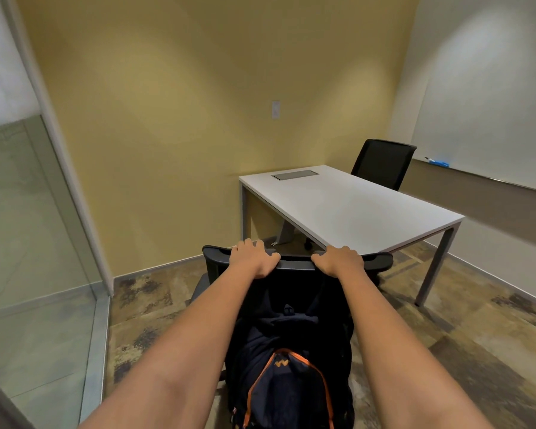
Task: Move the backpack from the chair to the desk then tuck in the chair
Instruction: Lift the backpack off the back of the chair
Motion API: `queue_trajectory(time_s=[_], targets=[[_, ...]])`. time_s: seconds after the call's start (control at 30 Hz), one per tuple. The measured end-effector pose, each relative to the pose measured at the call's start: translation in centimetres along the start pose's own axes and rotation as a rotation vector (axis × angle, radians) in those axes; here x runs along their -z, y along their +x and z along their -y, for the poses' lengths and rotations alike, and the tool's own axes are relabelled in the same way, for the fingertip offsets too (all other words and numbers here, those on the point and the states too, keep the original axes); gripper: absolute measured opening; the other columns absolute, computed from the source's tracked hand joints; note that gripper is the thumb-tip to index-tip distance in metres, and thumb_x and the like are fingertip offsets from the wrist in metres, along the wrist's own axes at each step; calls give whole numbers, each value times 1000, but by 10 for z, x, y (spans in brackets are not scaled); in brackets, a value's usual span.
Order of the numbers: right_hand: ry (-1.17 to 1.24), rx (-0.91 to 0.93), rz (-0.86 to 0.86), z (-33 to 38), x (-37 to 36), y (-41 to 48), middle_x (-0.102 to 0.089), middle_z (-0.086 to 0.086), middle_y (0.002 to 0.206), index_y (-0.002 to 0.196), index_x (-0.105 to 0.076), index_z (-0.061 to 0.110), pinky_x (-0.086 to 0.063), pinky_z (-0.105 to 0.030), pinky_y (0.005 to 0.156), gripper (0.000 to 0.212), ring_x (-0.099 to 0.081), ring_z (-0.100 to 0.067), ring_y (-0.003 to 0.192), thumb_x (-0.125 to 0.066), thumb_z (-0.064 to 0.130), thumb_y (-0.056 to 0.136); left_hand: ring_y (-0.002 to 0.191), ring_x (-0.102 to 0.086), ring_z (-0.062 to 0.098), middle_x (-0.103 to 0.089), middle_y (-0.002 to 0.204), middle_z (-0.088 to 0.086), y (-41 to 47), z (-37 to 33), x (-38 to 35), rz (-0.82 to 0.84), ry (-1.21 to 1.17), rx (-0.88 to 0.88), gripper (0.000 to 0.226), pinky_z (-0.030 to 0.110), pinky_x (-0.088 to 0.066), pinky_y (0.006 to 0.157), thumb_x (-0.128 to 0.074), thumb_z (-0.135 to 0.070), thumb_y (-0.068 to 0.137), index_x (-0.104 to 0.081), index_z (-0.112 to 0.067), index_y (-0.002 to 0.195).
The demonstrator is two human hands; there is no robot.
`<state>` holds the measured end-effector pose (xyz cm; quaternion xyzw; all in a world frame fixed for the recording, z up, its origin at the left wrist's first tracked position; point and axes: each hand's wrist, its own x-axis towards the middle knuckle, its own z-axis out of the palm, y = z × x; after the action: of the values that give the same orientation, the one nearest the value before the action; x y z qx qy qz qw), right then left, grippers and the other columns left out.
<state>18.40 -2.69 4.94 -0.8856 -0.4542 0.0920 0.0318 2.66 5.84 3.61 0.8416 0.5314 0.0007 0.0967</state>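
A dark navy backpack with orange zip trim lies on the seat of a black office chair right in front of me. My left hand and my right hand both grip the top edge of the chair's backrest, left and right of its middle. The white desk stands just beyond the chair, its near corner behind my right hand. The chair's seat and base are mostly hidden by the backpack and my arms.
A second black chair sits at the desk's far side. A glass partition runs along the left. On the right wall a whiteboard has a ledge with a blue marker. Patterned carpet covers the floor.
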Motion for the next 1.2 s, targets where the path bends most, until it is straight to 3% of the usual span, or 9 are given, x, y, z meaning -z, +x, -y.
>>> queue_trajectory(time_s=[0.23,0.4,0.67,0.87,1.03,1.2], targets=[[68,0,57,3,6,11,-42,-14,145,142,-43,25,-38,-39,103,51,-36,-35,132,-43,36,93,136,-27,34,-32,147,19,10,-1,4,62,-8,47,70,45,-27,109,-28,-58,90,-34,-17,146],[150,13,-50,1,1,14,-54,-13,134,128,-58,19,-42,-38,98,42,-42,-33,125,-47,22,88,135,-37,33,-38,151,10,15,-9,9,166,-7,125,67,44,-31,110,-34,-56,88,-33,-23,147],[212,27,-188,-18,-1,22,-60,-12,127,123,-64,21,-44,-37,101,38,-47,-33,120,-48,15,89,122,-50,28,-56,133,11,18,-24,0,2,-7,307,40,38,-28,105,-37,-25,93,-56,-16,126],[264,35,-193,-42,3,30,-59,-11,129,125,-63,27,-39,-38,103,42,-42,-35,122,-47,12,89,121,-50,28,-58,130,11,21,-23,-4,-90,-70,367,38,35,-32,100,-38,-25,93,-58,-17,124],[250,-25,-314,-67,3,37,-62,-12,124,122,-63,29,-37,-37,96,42,-45,-35,118,-45,10,89,117,-52,28,-61,125,10,22,-22,-6,-121,-103,377,35,35,-31,99,-40,-25,91,-61,-17,117],[296,-102,-371,-85,0,44,-60,-16,125,125,-58,26,-34,-39,99,46,-43,-37,119,-39,6,89,114,-53,27,-63,120,10,22,-21,-7,-144,-125,372,33,35,-31,98,-40,-25,91,-62,-17,114]])
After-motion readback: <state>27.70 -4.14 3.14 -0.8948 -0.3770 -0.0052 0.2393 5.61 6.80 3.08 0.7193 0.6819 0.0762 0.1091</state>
